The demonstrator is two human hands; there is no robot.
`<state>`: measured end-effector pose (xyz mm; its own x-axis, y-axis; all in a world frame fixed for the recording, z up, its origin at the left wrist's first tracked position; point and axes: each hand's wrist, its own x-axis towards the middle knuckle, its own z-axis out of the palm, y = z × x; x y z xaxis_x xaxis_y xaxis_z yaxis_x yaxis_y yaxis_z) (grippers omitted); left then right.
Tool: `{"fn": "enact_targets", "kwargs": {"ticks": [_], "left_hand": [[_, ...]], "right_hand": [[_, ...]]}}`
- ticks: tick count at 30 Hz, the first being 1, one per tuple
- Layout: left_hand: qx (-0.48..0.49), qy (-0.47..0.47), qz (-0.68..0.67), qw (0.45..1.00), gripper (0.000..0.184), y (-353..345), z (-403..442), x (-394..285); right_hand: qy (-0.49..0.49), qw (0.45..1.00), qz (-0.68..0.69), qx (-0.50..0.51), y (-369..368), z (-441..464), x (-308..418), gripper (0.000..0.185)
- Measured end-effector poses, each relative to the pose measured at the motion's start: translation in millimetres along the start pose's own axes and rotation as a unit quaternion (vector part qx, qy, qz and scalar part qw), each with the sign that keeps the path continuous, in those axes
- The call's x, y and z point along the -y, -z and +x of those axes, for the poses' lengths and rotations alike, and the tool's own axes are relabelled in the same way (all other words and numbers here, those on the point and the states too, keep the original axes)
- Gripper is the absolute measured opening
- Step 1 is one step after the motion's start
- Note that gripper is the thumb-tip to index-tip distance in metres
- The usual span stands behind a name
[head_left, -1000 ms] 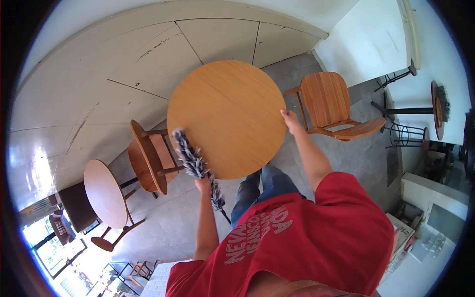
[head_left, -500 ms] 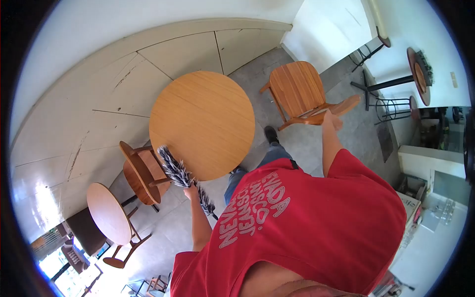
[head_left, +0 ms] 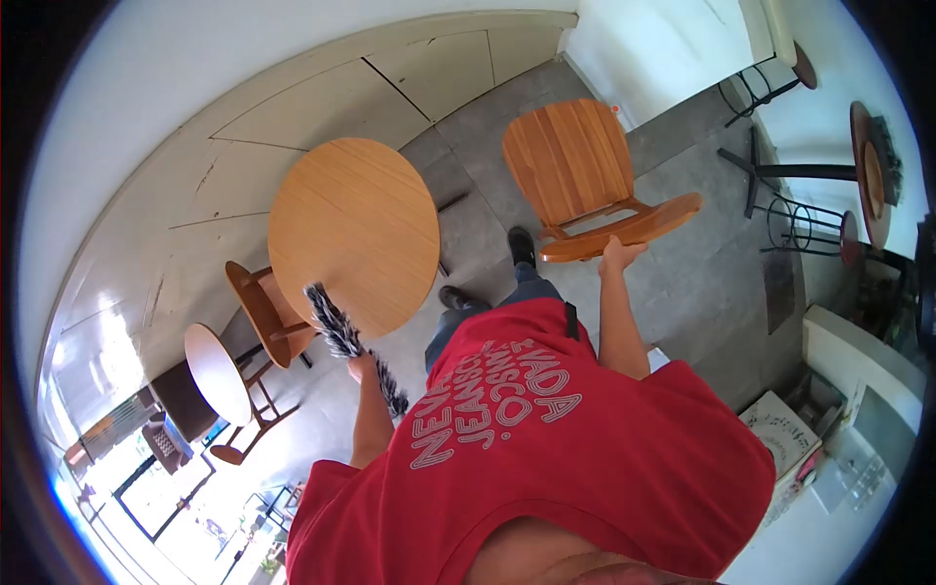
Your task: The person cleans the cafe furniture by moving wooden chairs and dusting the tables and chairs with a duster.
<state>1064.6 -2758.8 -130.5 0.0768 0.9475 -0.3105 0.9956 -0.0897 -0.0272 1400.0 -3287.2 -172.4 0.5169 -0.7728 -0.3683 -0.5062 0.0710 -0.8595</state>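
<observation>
Chair (head_left: 570, 164) and duster (head_left: 334, 324), both gripped!
The backrest (head_left: 648, 226) is clasped by the right hand (head_left: 621, 255); the duster is held in the left hand (head_left: 362, 369), by the round table (head_left: 356, 229).

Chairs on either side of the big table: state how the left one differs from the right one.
The right chair has the right hand on its backrest; no hand touches the left chair. The right chair's seat shows almost whole; the left chair's is partly hidden. Both are brown wood with curved backs.
</observation>
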Motion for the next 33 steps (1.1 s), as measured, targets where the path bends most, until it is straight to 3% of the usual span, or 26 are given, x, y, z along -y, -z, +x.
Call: {"fn": "enact_targets", "kwargs": {"ticks": [3,6,12,14,16,18,20,26,33], "left_hand": [[-0.044,-0.017,-0.058,0.997,0.046,15,-24,-37],[-0.042,-0.084,-0.108,0.99,0.047,22,-52,-69],[-0.031,-0.09,-0.113,0.989,0.047,-7,-82,-103],[-0.027,-0.069,-0.118,0.99,0.045,-19,-92,-102],[-0.034,-0.111,-0.132,0.984,0.044,-30,-104,-84],[-0.019,-0.084,-0.134,0.987,0.042,-36,-136,-49],[-0.009,-0.07,-0.154,0.986,0.039,-37,-163,-37],[0.003,-0.014,-0.125,0.992,0.038,-66,-235,48],[0.036,0.071,-0.101,0.992,0.038,-70,-273,23]], "right_hand": [[-0.024,0.998,-0.021,0.047,21,6,5,0.073],[0.022,0.996,-0.041,0.074,53,29,-1,0.075],[0.089,0.967,-0.142,0.191,115,94,9,0.075],[0.126,0.938,-0.15,0.285,125,122,13,0.073],[0.147,0.923,-0.162,0.318,123,137,28,0.071],[0.161,0.904,-0.182,0.352,133,150,36,0.069],[0.183,0.879,-0.253,0.36,114,169,45,0.069],[0.243,0.82,-0.258,0.45,36,188,93,0.065],[0.237,0.755,-0.316,0.523,-81,172,156,0.067]]}}
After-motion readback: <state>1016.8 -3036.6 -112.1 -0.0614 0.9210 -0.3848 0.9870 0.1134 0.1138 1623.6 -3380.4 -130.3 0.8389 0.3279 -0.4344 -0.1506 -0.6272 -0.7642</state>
